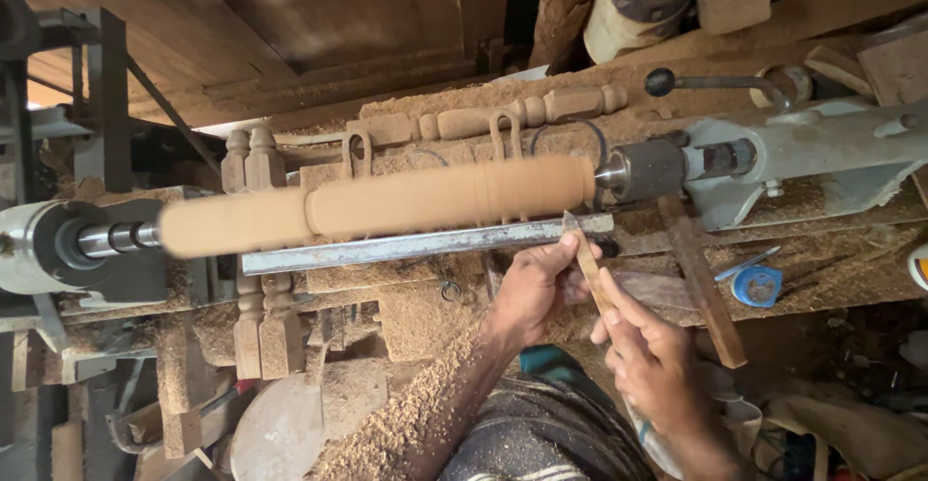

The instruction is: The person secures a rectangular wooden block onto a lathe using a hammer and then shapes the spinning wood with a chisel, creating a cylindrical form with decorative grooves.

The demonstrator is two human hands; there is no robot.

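Both my hands grip the chisel (587, 261), left hand (535, 288) closed near its tip on the steel rest (406, 246), right hand (650, 350) around the handle; the spindle (387, 203) spins on a sawdust-covered lathe bench (425, 312).

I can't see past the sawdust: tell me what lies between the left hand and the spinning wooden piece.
In the head view, the long metal tool rest runs between the left hand and the spinning wooden piece; the chisel crosses it.

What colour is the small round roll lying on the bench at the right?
The small round roll is blue; the head view shows it best.
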